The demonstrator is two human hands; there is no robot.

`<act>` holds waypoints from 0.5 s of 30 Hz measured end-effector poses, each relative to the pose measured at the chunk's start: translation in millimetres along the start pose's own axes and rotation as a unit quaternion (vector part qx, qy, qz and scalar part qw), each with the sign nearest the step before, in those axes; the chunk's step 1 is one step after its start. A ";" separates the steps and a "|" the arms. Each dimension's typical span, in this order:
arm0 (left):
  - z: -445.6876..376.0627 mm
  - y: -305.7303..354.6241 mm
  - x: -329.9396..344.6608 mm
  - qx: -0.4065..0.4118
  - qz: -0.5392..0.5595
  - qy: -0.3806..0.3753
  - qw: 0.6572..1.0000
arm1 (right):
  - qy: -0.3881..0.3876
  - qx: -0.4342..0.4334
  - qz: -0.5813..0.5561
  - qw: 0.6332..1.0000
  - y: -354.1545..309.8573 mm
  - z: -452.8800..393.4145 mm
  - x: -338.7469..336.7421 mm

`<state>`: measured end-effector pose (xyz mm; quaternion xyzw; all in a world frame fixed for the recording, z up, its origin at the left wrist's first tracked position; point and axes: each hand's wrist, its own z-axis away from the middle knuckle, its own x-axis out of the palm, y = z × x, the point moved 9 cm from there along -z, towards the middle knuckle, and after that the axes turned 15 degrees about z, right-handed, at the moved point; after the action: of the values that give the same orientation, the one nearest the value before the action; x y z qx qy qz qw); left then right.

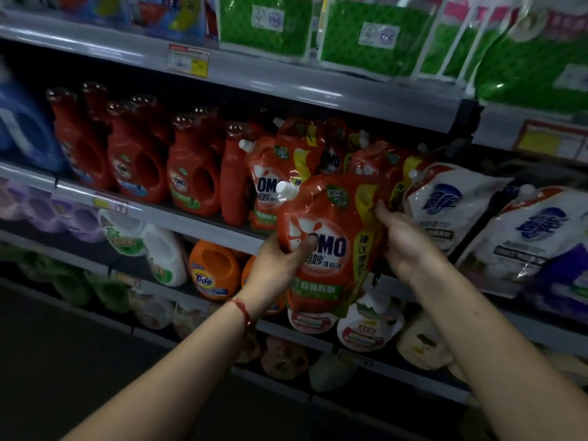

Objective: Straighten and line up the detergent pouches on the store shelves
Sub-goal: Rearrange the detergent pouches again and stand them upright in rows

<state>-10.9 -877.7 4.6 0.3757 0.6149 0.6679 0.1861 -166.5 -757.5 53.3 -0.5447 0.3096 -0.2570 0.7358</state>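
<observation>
A red OMO detergent pouch [331, 240] with a white spout at its top left hangs in front of the middle shelf, off the shelf board. My left hand [280, 265] grips its left edge, thumb across the front print. My right hand [404, 237] holds its right edge with the fingers behind the pouch. Behind it, more red OMO pouches [273, 173] stand on the shelf, leaning at different angles. White pouches with blue print [445, 205] lie tilted to the right of them.
Red OMO bottles [191, 179] fill the middle shelf to the left. Green pouches [372, 39] stand on the top shelf [286, 81]. Orange Tide bottles [213, 272] and white bottles sit on the lower shelf. The dark aisle floor lies at bottom left.
</observation>
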 end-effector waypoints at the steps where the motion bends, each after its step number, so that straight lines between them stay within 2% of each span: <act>1: -9.1 2.3 4.7 0.006 -0.011 -0.002 1.000 | 0.036 -0.006 0.018 0.999 -3.1 -5.0 -10.9; 4: -45.3 8.4 22.4 0.029 -0.052 -0.019 0.998 | 0.111 -0.001 0.032 0.993 -9.7 -20.4 -39.0; 8: -97.1 5.2 50.4 0.045 -0.114 -0.051 0.991 | 0.133 -0.007 -0.064 0.989 -14.7 -45.1 -54.4; 12: -138.5 -22.3 61.0 0.067 -0.132 -0.030 0.989 | 0.156 0.028 -0.032 0.987 5.0 -67.6 -72.5; 15: -143.5 -32.0 65.2 0.078 -0.130 -0.009 0.988 | 0.162 -0.002 -0.051 0.985 23.4 -82.2 -82.5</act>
<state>-164.9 -923.6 -2.9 0.3117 0.7072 0.5844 0.2474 -281.7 -744.8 27.6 -0.5122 0.3974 -0.3784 0.6607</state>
